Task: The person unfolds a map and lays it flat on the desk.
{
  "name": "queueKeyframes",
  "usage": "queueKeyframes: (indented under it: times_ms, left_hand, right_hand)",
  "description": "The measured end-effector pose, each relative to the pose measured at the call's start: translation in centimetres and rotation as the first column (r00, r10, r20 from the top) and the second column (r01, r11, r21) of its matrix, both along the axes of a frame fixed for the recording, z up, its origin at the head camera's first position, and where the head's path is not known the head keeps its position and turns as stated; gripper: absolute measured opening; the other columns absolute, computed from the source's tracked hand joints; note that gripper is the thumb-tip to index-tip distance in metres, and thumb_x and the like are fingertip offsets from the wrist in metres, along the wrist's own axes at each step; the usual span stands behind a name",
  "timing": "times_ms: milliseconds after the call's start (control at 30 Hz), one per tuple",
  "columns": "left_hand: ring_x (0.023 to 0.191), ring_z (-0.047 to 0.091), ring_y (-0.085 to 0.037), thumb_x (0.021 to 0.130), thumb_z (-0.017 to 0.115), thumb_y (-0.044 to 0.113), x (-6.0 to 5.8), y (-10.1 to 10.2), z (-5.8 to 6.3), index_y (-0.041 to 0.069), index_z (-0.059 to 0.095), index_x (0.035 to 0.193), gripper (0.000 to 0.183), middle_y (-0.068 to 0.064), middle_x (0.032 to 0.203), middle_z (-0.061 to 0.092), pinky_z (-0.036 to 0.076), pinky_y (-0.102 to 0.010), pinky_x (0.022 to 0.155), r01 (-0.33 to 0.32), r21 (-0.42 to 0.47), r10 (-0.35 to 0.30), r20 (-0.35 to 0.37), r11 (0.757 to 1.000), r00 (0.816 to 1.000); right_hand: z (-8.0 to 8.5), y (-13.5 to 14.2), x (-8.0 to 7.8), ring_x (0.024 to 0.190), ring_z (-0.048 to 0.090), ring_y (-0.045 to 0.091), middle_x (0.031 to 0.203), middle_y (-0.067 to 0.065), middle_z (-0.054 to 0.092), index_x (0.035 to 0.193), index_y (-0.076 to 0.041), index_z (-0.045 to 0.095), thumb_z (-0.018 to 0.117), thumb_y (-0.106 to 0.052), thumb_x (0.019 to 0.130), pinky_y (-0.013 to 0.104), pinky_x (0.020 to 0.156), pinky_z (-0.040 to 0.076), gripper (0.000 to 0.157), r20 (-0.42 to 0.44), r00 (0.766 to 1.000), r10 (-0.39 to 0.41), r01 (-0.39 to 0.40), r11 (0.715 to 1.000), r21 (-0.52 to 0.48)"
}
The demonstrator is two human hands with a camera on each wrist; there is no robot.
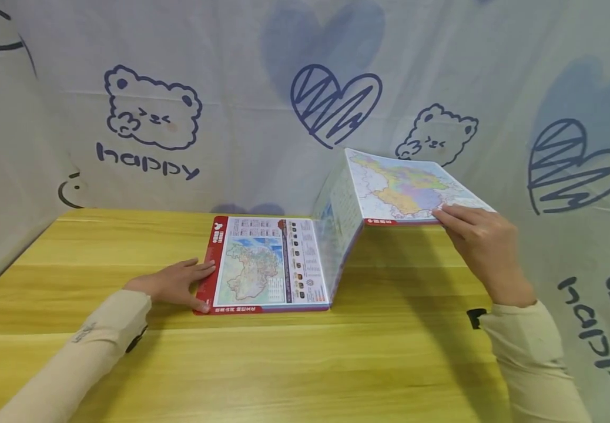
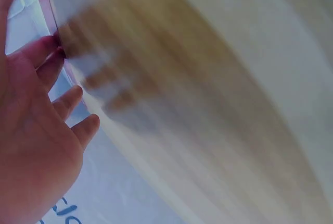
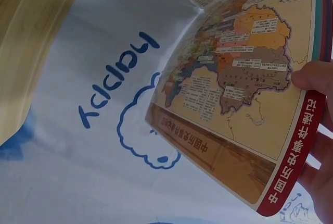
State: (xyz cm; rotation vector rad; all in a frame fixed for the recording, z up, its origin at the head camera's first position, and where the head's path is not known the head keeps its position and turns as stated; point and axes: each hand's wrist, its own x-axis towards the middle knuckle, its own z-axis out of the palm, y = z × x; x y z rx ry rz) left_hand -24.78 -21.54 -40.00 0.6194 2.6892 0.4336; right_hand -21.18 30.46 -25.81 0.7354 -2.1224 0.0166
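Observation:
A folding map (image 1: 265, 264) with a red left border lies partly on the wooden table, printed side up. Its middle fold rises steeply, and its right panel (image 1: 400, 185) hangs raised above the tabletop. My left hand (image 1: 178, 285) touches the red left border with extended fingers, the thumb at the near corner. On the other side my right hand (image 1: 482, 244) pinches the raised panel's near right edge. From below, the right wrist view shows the thumb against the brown underside (image 3: 208, 151), which bears another map; the other fingers are partly hidden behind the panel.
The yellow wooden table (image 1: 284, 364) stretches in front of and left of the map. A pale cloth (image 1: 241, 117) with bears and hearts hangs behind the table and at both sides, close to the raised panel. The right forearm casts a shadow on the wood.

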Motion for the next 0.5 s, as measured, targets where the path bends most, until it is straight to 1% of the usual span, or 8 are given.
queueKeyframes:
  times_ms: [133, 333, 433, 500]
  left_hand:
    - [0.137, 0.021, -0.050, 0.079, 0.066, 0.063, -0.1, -0.6, 0.0, -0.001, 0.035, 0.147, 0.099, -0.023, 0.152, 0.030, 0.025, -0.066, 0.105, -0.016, -0.037, 0.014, -0.033, 0.999, 0.999]
    - [0.135, 0.024, -0.050, 0.080, 0.064, 0.063, 0.1, -1.3, 0.0, -0.002, 0.038, 0.145, 0.096, -0.023, 0.150, 0.033, 0.027, -0.066, 0.104, -0.021, -0.071, 0.017, -0.065, 0.997, 0.998]
    - [0.133, 0.026, -0.051, 0.081, 0.063, 0.063, 0.2, -1.6, -0.1, -0.002, 0.039, 0.145, 0.095, -0.024, 0.150, 0.034, 0.029, -0.066, 0.103, -0.029, -0.089, 0.022, -0.084, 0.996, 0.996]
    - [0.133, 0.026, -0.052, 0.081, 0.062, 0.063, 0.2, -1.9, -0.1, -0.002, 0.038, 0.145, 0.094, -0.024, 0.150, 0.034, 0.029, -0.066, 0.102, -0.046, -0.093, 0.039, -0.083, 0.995, 0.996]
  right_hand:
    - [0.0, 0.3, 0.2, 0.083, 0.068, 0.037, 0.099, 0.017, 0.071, 0.105, -0.002, 0.074, 0.082, 0.005, 0.069, 0.051, 0.070, 0.054, 0.037, 0.022, 0.999, -0.033, 0.033, 0.999, 0.004]
    - [-0.2, 0.4, 0.4, 0.084, 0.068, 0.037, 0.100, 0.016, 0.071, 0.108, -0.003, 0.073, 0.082, 0.005, 0.070, 0.051, 0.071, 0.054, 0.039, 0.048, 0.997, -0.057, 0.057, 0.998, 0.012]
    - [-0.4, 0.4, 0.3, 0.082, 0.068, 0.037, 0.100, 0.016, 0.072, 0.108, -0.004, 0.074, 0.082, 0.005, 0.070, 0.050, 0.069, 0.054, 0.040, 0.039, 0.998, -0.058, 0.057, 0.998, 0.020]
    - [-0.5, 0.5, 0.1, 0.080, 0.069, 0.036, 0.098, 0.016, 0.072, 0.106, -0.003, 0.074, 0.082, 0.005, 0.070, 0.048, 0.065, 0.055, 0.038, 0.020, 0.999, -0.046, 0.045, 0.999, 0.029]
